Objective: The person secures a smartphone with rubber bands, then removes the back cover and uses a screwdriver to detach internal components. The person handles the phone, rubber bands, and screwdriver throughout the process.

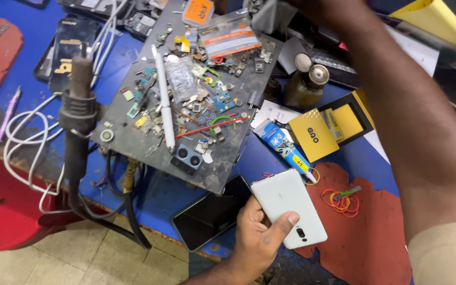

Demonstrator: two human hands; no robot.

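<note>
While the left hand [259,237] sits down at 6 o'clock, it's got a white smartphone [289,207] grasped back-side up, thumb pressed across the back near the camera lens, fingers wrapped underneath. Just beside it at 7 o'clock a black phone [209,214] lies screen-up on the blue table [270,158], hanging a bit over the edge. The right arm [412,121] stretches up toward 12 o'clock and the hand itself runs out of the top of the shot, so can't tell what that grip is doing. Dead centre there's a dark work mat [133,140] littered with tiny parts, a white stylus-looking stick [164,103] lying across it. At 9 o'clock a hot air gun handle [77,113] stands upright with white cables [25,137] looped around. Toward 3 o'clock: yellow box [313,135], blue tube [286,150], and a few rubber bands [339,200] on a red patch.
</note>
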